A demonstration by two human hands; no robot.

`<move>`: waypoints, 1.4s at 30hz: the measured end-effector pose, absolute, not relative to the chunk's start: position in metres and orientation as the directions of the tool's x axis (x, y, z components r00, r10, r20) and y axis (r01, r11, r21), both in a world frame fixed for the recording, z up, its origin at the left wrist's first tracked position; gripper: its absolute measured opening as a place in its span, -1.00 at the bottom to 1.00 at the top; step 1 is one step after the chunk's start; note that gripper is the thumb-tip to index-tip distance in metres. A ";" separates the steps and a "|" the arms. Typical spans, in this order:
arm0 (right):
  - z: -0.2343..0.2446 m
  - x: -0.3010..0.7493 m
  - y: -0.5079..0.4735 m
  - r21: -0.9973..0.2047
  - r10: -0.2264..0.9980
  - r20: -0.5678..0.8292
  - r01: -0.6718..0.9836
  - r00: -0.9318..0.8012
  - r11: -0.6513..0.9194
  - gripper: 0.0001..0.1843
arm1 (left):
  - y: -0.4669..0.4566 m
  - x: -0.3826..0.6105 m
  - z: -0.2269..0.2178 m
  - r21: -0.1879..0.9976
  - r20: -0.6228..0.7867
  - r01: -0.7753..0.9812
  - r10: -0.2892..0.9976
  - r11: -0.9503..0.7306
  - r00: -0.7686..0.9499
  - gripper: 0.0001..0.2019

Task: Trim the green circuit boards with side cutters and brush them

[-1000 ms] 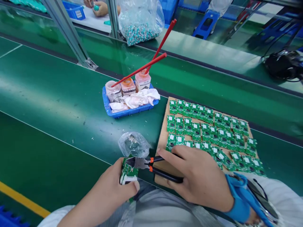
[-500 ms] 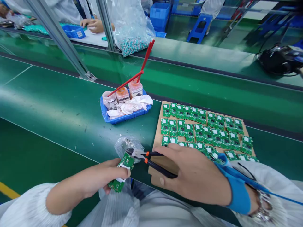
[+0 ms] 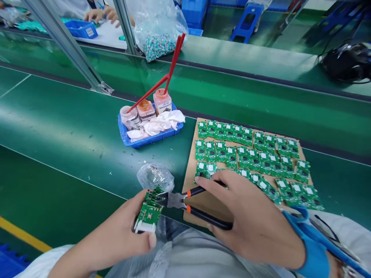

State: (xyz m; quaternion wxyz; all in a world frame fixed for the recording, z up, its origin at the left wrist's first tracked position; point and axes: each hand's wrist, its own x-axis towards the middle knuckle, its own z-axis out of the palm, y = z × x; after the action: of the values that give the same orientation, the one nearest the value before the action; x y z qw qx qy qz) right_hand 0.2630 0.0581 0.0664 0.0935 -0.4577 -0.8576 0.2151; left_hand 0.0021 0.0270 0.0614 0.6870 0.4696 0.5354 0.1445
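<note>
Within left hand (image 3: 127, 227), green circuit board (image 3: 149, 213), white block (image 3: 146, 226)

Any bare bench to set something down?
Widest: speckled bench left of the blue tray. Narrower: between tray and cardboard. Crowded: most of the cardboard, under rows of boards; and the front, where left hand holds a board and right hand the cutters, beside the bag.

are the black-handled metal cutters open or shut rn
Open: the black-handled metal cutters in the right hand have their handles spread apart, and the dark tips look parted at the green circuit board.
</note>
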 end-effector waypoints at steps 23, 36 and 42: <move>0.082 0.262 0.064 -0.119 0.688 0.224 0.681 -0.691 0.723 -0.54 | 0.020 0.017 0.063 0.764 -0.609 0.446 0.750 0.466 0.260 -0.36; 0.079 0.260 0.067 -0.014 0.651 0.236 0.668 -0.721 0.744 -0.52 | 0.017 0.026 0.057 0.804 -0.578 0.328 0.782 0.496 0.232 -0.57; 0.076 0.258 0.069 0.010 0.630 0.246 0.652 -0.737 0.758 -0.56 | 0.015 0.027 0.057 0.787 -0.607 0.305 0.763 0.536 0.222 -0.61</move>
State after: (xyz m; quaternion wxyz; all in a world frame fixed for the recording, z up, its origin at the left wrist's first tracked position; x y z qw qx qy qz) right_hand 0.2584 0.0691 0.0764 0.1147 -0.3443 -0.9306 -0.0478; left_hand 0.0270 0.0153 0.0573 0.6412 0.4470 0.5976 0.1787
